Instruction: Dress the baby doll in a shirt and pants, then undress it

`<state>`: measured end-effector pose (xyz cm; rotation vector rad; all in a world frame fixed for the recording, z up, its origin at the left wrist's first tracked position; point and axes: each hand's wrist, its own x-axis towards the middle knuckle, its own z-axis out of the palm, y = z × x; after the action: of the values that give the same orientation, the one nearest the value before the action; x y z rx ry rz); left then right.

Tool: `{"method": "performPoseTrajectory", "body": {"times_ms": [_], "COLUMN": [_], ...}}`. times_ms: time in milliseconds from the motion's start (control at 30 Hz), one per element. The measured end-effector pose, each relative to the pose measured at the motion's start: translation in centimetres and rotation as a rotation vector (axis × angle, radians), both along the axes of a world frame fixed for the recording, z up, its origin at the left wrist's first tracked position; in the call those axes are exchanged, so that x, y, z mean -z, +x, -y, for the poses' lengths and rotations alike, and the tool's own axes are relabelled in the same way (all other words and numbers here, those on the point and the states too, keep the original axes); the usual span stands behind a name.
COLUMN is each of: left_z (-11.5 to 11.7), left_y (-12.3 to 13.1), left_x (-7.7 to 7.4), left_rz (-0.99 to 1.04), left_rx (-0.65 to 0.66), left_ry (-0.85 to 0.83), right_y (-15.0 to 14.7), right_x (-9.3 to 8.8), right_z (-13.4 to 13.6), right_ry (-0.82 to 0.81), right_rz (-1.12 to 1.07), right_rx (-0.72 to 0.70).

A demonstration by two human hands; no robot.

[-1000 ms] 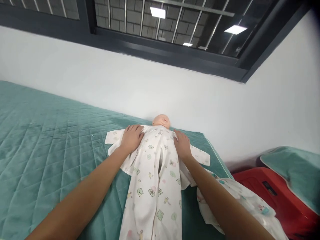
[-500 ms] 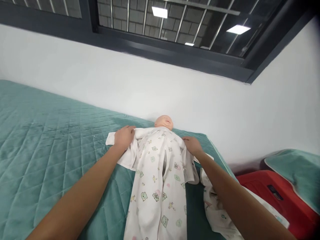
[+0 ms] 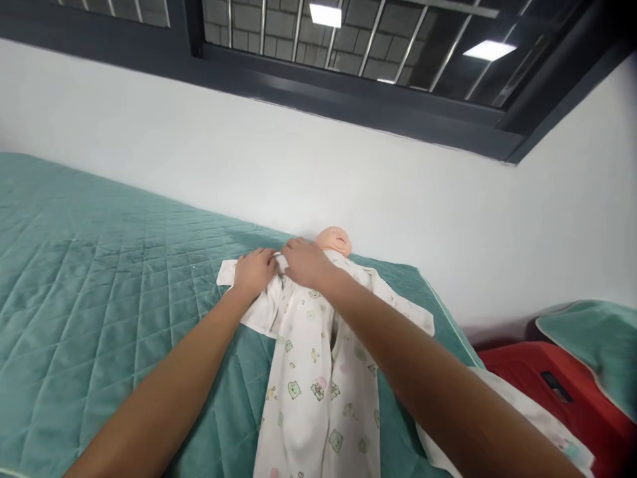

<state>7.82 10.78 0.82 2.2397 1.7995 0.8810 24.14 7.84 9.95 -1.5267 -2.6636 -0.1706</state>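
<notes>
A baby doll [image 3: 334, 240] lies face up, its head close to the wall. White baby clothes [image 3: 306, 378] with green animal prints lie over its body and legs. On the left side of the doll, my left hand [image 3: 255, 271] is closed on the sleeve [image 3: 227, 272], whose cuff sticks out past the hand. My right hand [image 3: 307, 263] reaches across the chest and pinches the cloth at that same shoulder, close to my left hand. The fingertips of both hands are partly hidden by the cloth. The other sleeve [image 3: 411, 311] spreads out to the right, untouched.
A green quilted mat [image 3: 124, 318] covers the surface under the doll. Another white printed cloth [image 3: 527, 405] lies at the right, partly under my right forearm. Beyond it are a red plastic object [image 3: 527, 362] and a green cloth [image 3: 592, 338]. A white wall [image 3: 239, 159] stands behind.
My right hand has left the right-hand sleeve and moved left across the doll's chest to the left shoulder. The right sleeve now lies spread. My left hand stays at the left sleeve.
</notes>
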Motion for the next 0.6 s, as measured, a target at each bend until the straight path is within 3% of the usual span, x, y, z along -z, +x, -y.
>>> {"method": "performPoseTrajectory", "body": {"times_ms": [100,233,467,600], "left_z": [-0.1,-0.4,0.0,0.2], "left_y": [-0.1,-0.2,-0.4,-1.1], "left_x": [-0.2,-0.4,-0.5,-0.2], "left_rz": [-0.020,-0.047,0.016,-0.001], "left_rx": [0.008,0.005,-0.022,-0.040], "left_ry": [-0.019,-0.059,-0.029,-0.072], "right_y": [-4.1,-5.2,-3.6,-2.6], "right_x": [1.7,3.0,0.7,-0.9], "right_z": [-1.5,-3.1,-2.6,-1.5], "right_ry": [-0.037,-0.077,-0.085,-0.048], "right_rz": [0.170,0.213,0.329,0.390], "right_rx": [0.038,0.065,0.023,0.067]}}
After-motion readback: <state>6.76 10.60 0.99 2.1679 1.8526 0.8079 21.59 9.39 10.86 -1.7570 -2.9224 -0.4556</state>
